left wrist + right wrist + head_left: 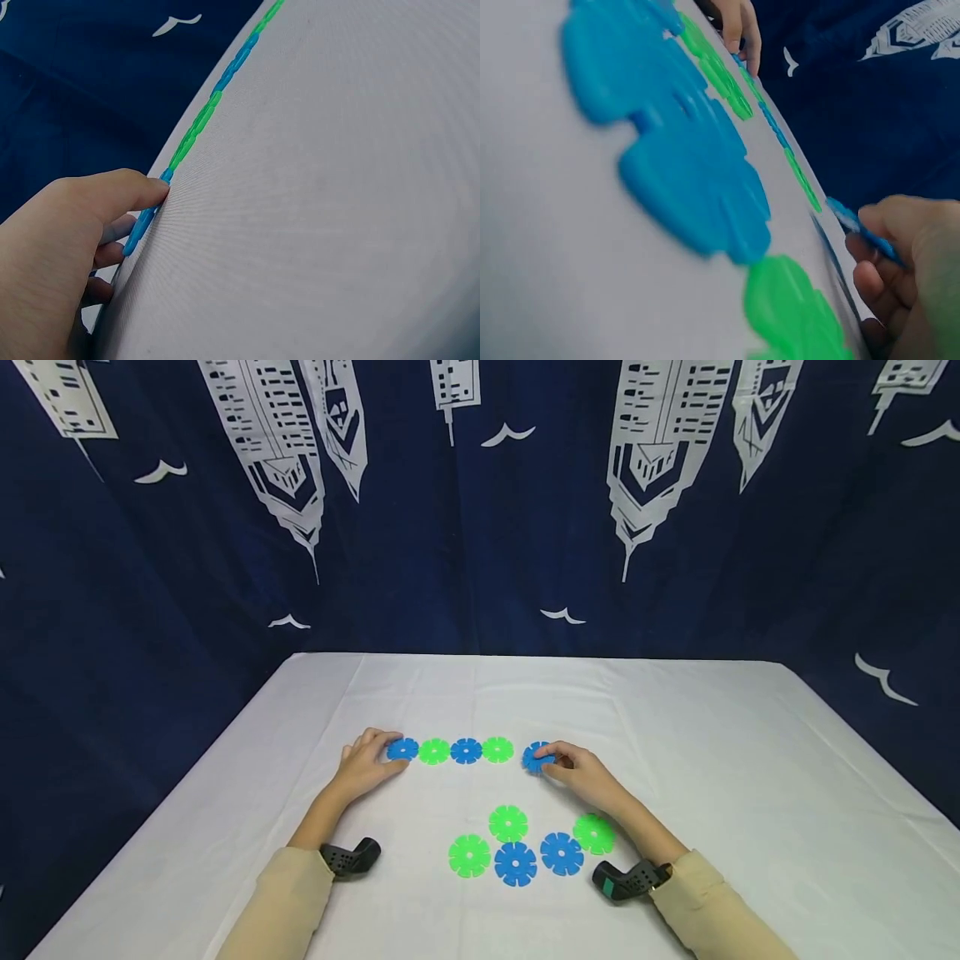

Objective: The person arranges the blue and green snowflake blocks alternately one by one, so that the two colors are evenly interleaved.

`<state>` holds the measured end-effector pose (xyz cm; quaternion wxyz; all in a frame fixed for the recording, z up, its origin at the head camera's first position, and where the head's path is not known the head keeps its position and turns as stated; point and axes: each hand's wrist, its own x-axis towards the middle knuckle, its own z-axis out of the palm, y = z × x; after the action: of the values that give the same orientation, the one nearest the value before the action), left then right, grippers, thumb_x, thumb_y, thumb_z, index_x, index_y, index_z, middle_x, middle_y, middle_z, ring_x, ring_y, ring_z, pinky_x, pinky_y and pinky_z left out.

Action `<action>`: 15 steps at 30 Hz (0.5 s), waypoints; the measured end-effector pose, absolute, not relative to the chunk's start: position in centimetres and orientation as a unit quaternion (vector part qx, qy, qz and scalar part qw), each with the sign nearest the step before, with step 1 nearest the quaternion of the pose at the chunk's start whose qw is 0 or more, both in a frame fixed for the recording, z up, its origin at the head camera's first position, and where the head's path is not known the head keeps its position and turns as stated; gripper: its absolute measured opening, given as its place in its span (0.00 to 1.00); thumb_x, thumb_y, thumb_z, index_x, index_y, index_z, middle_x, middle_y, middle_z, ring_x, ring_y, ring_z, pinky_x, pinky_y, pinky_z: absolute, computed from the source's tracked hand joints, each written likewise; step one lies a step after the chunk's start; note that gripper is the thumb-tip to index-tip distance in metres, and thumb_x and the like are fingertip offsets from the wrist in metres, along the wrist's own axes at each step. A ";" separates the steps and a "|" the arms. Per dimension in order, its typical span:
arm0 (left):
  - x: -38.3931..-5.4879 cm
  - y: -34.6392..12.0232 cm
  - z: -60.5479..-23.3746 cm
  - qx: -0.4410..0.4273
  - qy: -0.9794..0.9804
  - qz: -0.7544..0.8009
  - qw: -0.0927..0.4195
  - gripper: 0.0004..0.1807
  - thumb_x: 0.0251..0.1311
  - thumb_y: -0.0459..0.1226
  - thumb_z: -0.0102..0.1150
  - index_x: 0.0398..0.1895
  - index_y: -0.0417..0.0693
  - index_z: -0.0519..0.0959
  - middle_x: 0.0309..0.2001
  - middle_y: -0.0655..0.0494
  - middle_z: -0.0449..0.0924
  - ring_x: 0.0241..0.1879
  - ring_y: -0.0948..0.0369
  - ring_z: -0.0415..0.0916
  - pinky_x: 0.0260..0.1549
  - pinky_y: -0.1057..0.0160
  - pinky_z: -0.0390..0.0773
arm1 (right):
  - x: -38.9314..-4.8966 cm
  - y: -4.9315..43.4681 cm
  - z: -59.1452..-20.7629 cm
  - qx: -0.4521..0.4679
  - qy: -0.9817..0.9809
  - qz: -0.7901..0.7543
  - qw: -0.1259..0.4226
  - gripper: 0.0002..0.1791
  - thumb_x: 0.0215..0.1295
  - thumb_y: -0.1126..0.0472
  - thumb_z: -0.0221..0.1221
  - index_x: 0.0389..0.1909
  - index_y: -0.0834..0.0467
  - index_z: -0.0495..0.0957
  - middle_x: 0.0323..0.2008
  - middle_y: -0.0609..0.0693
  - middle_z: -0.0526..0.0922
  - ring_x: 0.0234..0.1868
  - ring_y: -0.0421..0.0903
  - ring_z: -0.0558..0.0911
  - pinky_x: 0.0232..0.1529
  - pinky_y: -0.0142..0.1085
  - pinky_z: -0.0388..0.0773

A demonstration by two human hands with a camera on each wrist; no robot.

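My left hand (363, 767) pinches the leftmost blue notched disc (403, 748), thumb on the near edge and fingers on the far edge. This disc ends a joined row running right: a green disc (434, 752), a blue disc (467, 751) and another green disc (498, 749). Between thumb and fingers, my right hand (588, 774) holds a separate blue notched disc (534, 758), a short gap right of the row's end. In the right wrist view that held disc (841, 213) is tilted, with a shadow below it. Part of it is hidden by the fingers.
Loose notched discs lie nearer on the white table (405, 910): green ones (469, 856) and blue ones (515, 864), some close together or overlapping. The rightmost green disc (594, 834) lies beside my right forearm. A dark blue printed curtain (465, 543) hangs behind the table's far edge.
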<state>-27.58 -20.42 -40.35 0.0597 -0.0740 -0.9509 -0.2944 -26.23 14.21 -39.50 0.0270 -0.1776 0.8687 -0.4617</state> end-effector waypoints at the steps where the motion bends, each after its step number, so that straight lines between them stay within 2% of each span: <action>1: -27.6 -20.4 -40.3 -0.074 -0.951 -0.296 0.059 0.29 0.51 0.47 0.57 0.57 0.47 0.70 0.51 0.49 0.68 0.52 0.53 0.64 0.40 0.58 0.54 | -26.4 14.1 -39.6 -0.172 0.870 -0.462 0.022 0.14 0.61 0.61 0.55 0.47 0.58 0.76 0.24 0.48 0.68 0.27 0.41 0.65 0.26 0.29 0.63; 7: -27.7 -20.3 -40.3 -0.074 -0.951 -0.292 0.065 0.29 0.52 0.47 0.57 0.57 0.47 0.70 0.51 0.49 0.68 0.51 0.52 0.64 0.40 0.58 0.54 | -27.2 13.5 -40.1 -0.175 0.895 -0.410 -0.016 0.14 0.60 0.60 0.56 0.47 0.56 0.76 0.24 0.48 0.69 0.25 0.41 0.66 0.28 0.31 0.64; 15: -27.6 -20.4 -40.4 -0.075 -0.953 -0.289 0.057 0.29 0.52 0.48 0.57 0.58 0.47 0.70 0.50 0.49 0.67 0.50 0.53 0.64 0.39 0.59 0.54 | -26.8 13.3 -40.4 -0.162 0.925 -0.340 -0.049 0.15 0.57 0.57 0.60 0.46 0.54 0.76 0.19 0.46 0.64 0.20 0.40 0.62 0.23 0.31 0.58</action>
<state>-27.59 -20.40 -40.39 0.0569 -0.0753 -0.9527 -0.2888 -26.76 13.31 -40.38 -0.0492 -0.1619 0.9250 -0.3401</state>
